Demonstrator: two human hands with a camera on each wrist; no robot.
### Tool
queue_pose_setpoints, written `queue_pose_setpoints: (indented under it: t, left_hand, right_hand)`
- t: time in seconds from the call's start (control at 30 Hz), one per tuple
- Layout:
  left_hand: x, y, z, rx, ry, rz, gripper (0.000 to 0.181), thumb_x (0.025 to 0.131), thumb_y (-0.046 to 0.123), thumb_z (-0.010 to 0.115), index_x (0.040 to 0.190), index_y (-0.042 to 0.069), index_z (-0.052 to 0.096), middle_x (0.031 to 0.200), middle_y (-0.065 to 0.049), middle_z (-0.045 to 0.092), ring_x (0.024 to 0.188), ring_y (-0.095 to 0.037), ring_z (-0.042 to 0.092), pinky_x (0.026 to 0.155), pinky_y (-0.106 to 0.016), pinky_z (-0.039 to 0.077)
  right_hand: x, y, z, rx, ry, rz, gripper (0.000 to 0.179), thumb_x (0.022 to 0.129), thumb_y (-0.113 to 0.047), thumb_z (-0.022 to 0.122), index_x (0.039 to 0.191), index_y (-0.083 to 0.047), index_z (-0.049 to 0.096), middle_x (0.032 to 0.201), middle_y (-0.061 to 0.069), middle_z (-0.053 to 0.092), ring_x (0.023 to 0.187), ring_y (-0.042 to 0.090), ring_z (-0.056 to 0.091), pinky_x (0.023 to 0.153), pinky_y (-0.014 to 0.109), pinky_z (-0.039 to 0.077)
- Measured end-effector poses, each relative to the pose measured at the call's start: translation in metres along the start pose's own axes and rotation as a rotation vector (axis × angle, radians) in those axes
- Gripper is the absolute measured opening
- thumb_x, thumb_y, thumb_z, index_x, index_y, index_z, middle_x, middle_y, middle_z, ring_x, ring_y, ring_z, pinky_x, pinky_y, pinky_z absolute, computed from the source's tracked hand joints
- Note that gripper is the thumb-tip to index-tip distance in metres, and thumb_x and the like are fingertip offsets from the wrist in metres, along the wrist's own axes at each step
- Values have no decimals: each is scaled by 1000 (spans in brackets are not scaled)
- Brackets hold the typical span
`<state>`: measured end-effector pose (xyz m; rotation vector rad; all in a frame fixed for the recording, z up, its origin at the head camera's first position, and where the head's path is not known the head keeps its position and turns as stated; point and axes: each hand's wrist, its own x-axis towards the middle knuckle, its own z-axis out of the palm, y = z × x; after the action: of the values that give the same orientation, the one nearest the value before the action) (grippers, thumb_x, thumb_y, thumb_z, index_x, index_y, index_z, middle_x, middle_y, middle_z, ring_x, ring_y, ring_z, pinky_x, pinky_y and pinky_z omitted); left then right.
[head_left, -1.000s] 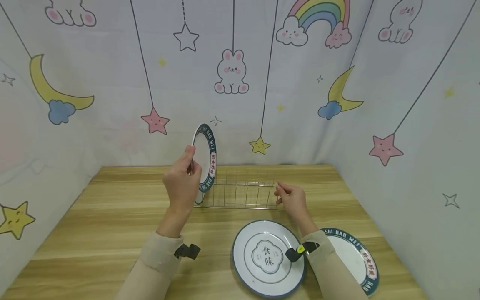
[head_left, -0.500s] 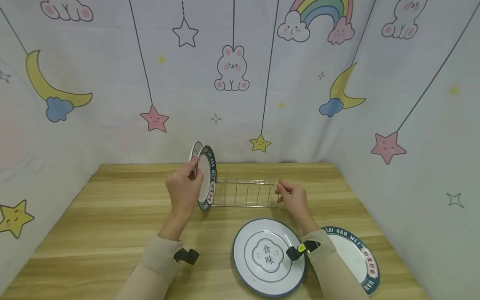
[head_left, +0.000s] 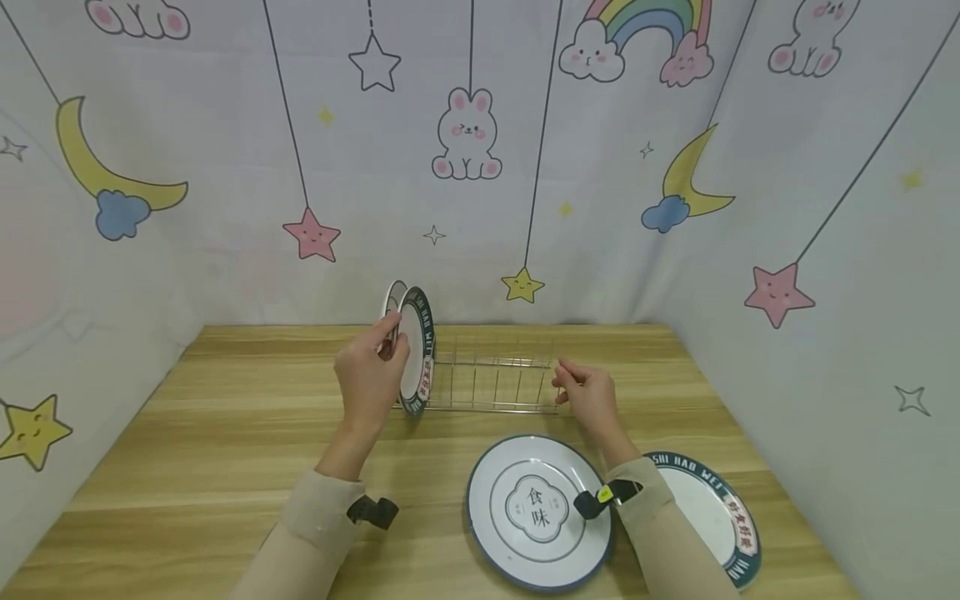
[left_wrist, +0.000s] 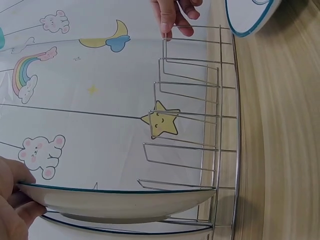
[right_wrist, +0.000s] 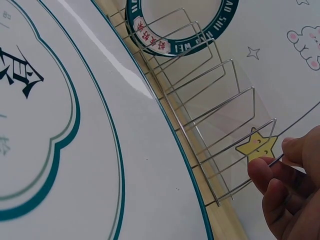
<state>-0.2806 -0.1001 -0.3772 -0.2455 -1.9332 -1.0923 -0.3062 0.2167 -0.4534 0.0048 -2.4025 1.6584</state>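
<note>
In the head view my left hand point(head_left: 371, 365) pinches the rim of a plate point(head_left: 417, 358) with a dark green lettered border. This plate stands on edge at the left end of a wire dish rack point(head_left: 495, 390). Just left of it, a second plate point(head_left: 394, 293) stands upright, partly hidden behind the hand. The left wrist view shows the held plate's point(left_wrist: 125, 202) lower edge down among the rack's wires. My right hand point(head_left: 590, 398) holds the end wire on the rack's right side between thumb and fingers, which the right wrist view shows closely.
A white plate point(head_left: 538, 467) with a blue rim lies flat on the wooden table point(head_left: 187, 467) in front of the rack. A green-bordered plate point(head_left: 697, 508) lies to its right, partly under the right forearm. A patterned cloth point(head_left: 360, 167) hangs behind.
My left hand has lowered the green-bordered plate into the rack's left end, beside the other upright plate. Over the last half second it barely moves. The right hand stays on the rack.
</note>
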Motion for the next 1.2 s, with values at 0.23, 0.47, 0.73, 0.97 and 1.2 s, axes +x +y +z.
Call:
queue_pose_setpoints:
  t: [0.23,0.47,0.73,0.97,1.2]
  left_hand:
    - [-1,0,0,-2,-17,7,27,78,0,65,105,3,67,105,-7,64,77,-12,64,58,-18,53]
    - [-2,1,0,22,-48,0,28,77,-1,67,104,2,66,107,-9,63,84,-16,65,62,-16,52]
    - [-5,0,1,74,-89,26,28,78,1,67,106,1,65,109,-10,62,90,-19,64,66,-19,53]
    - [-7,0,3,128,-111,34,29,76,1,68,105,1,66,107,-13,63,79,-20,66,60,-23,55]
    - [-9,2,3,154,-160,13,31,76,-1,68,107,2,66,111,-13,61,85,-21,65,63,-22,54]
  right_hand:
    - [0,1,-1,-2,-4,-6,36,89,-22,59,121,-6,59,83,12,66,58,23,63,35,18,37]
    - [0,1,-1,10,-4,-13,36,89,-20,59,121,-3,58,83,13,66,57,24,63,35,17,37]
    - [-1,0,-1,6,-14,32,37,89,-21,59,123,-7,57,86,14,66,59,25,63,37,17,38]
    - [-1,1,-1,3,-9,12,34,89,-21,60,120,-9,60,83,12,66,58,25,63,37,18,40]
    - [0,1,-1,0,-14,3,35,89,-23,59,121,-9,59,85,13,66,58,24,63,40,23,45]
